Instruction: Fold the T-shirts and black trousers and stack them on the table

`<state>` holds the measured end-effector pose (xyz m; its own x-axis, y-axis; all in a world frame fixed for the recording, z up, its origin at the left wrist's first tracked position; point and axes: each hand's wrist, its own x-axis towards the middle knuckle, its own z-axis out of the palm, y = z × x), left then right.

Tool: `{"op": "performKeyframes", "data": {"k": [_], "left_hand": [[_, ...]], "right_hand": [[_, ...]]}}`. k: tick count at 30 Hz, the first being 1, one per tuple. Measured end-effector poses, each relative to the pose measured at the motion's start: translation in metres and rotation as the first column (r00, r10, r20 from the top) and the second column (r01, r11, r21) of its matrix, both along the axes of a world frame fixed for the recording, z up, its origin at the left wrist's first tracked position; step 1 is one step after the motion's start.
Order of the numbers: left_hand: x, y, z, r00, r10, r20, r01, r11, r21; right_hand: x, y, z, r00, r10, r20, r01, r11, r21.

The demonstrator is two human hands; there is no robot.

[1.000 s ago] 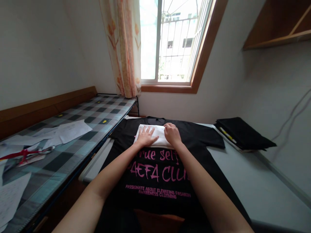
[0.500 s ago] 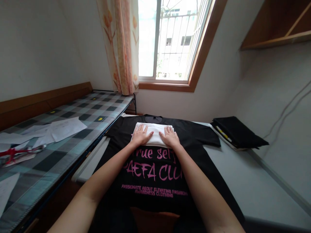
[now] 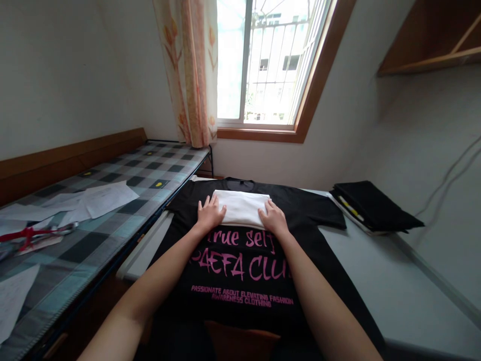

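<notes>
A folded white cloth [image 3: 242, 208], perhaps a garment, lies on the upper chest of a black T-shirt [image 3: 240, 316] with pink lettering. The T-shirt is spread flat over the table, its collar toward the window. My left hand [image 3: 211, 212] rests at the left edge of the white cloth, fingers apart and palm down. At the opposite edge is my right hand [image 3: 273, 216], also palm down with its fingers stretched forward, the thumb touching the cloth. Neither hand grips anything.
Right of the T-shirt, the pale table [image 3: 379, 281] carries a black folder-like item [image 3: 376, 205] near the wall. Along the left stands a bed with a checked mattress [image 3: 124, 240], bearing loose papers [image 3: 108, 198] and a red-handled tool [image 3: 28, 235]. A curtain [image 3: 195, 75] hangs beside the window.
My hands have moved outward from the top of the white cloth to its left and right edges, leaving its middle uncovered. The cloth and T-shirt lie as before; the view has shifted slightly.
</notes>
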<state>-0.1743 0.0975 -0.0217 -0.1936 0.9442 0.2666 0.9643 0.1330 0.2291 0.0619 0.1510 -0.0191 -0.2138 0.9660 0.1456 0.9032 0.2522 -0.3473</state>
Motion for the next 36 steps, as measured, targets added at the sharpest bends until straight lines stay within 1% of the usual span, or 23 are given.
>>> {"op": "performKeyframes", "data": {"k": [1,2,3,4,5,7,8,9,10,11,12,14,16,18,21,24,27,30,33,36], "left_hand": [[0.001,-0.002,0.002,1.000,-0.009,-0.028,0.011,0.997,0.071],[0.003,-0.004,0.004,0.997,-0.046,-0.055,0.053,0.988,0.145],[0.005,-0.005,0.006,0.989,-0.118,-0.084,0.133,0.969,0.210],[0.006,-0.006,0.009,0.968,-0.223,-0.116,0.246,0.934,0.259],[0.008,-0.008,0.010,0.926,-0.347,-0.150,0.376,0.881,0.287],[0.014,-0.009,0.011,0.788,-0.578,-0.212,0.616,0.734,0.286],[0.017,-0.010,0.011,0.716,-0.657,-0.237,0.698,0.664,0.270],[0.021,-0.011,0.009,0.657,-0.708,-0.259,0.754,0.608,0.249],[0.025,-0.012,0.007,0.615,-0.738,-0.279,0.789,0.570,0.229],[0.028,-0.012,0.005,0.589,-0.751,-0.299,0.808,0.550,0.211],[0.032,-0.013,0.002,0.578,-0.751,-0.319,0.815,0.545,0.196],[0.037,-0.014,0.000,0.590,-0.720,-0.367,0.805,0.564,0.187],[0.040,-0.015,-0.001,0.615,-0.668,-0.420,0.779,0.598,0.190],[0.042,-0.017,0.001,0.627,-0.620,-0.472,0.756,0.630,0.176],[0.047,-0.022,0.007,0.625,-0.582,-0.521,0.730,0.671,0.127],[0.054,-0.026,0.011,0.644,-0.548,-0.534,0.694,0.712,0.105],[0.060,-0.028,0.012,0.666,-0.514,-0.540,0.659,0.745,0.105],[0.066,-0.028,0.014,0.656,-0.521,-0.545,0.652,0.756,0.063],[0.078,-0.026,0.019,0.652,-0.541,-0.531,0.638,0.770,-0.001],[0.097,-0.025,0.027,0.704,-0.519,-0.484,0.578,0.815,-0.033]], "right_hand": [[0.001,-0.001,0.001,1.000,-0.012,-0.017,0.013,1.000,0.017],[0.002,-0.002,0.002,0.999,-0.033,-0.032,0.034,0.999,0.029],[0.003,-0.002,0.003,0.997,-0.068,-0.045,0.070,0.997,0.036],[0.005,-0.003,0.005,0.992,-0.114,-0.055,0.116,0.992,0.041],[0.007,-0.003,0.006,0.985,-0.163,-0.062,0.166,0.985,0.043],[0.011,-0.003,0.008,0.965,-0.254,-0.067,0.257,0.966,0.026],[0.013,-0.003,0.009,0.956,-0.287,-0.064,0.288,0.958,0.004],[0.015,-0.002,0.010,0.950,-0.308,-0.059,0.306,0.952,-0.026],[0.017,-0.002,0.011,0.946,-0.319,-0.051,0.316,0.947,-0.058],[0.018,-0.002,0.012,0.944,-0.328,-0.042,0.323,0.942,-0.088],[0.019,-0.001,0.013,0.943,-0.331,-0.031,0.326,0.939,-0.110],[0.019,-0.001,0.015,0.943,-0.332,-0.007,0.328,0.935,-0.132],[0.019,-0.001,0.015,0.944,-0.328,0.011,0.327,0.935,-0.138],[0.018,-0.001,0.016,0.946,-0.324,0.013,0.323,0.936,-0.139],[0.018,-0.002,0.016,0.944,-0.329,0.001,0.326,0.935,-0.141],[0.020,-0.002,0.018,0.937,-0.348,-0.016,0.341,0.927,-0.158],[0.024,-0.001,0.021,0.928,-0.371,-0.028,0.358,0.911,-0.204],[0.026,0.001,0.022,0.932,-0.362,0.002,0.352,0.904,-0.242],[0.027,0.005,0.023,0.940,-0.341,0.034,0.337,0.901,-0.273],[0.028,0.010,0.022,0.936,-0.352,0.016,0.340,0.892,-0.299]]}}
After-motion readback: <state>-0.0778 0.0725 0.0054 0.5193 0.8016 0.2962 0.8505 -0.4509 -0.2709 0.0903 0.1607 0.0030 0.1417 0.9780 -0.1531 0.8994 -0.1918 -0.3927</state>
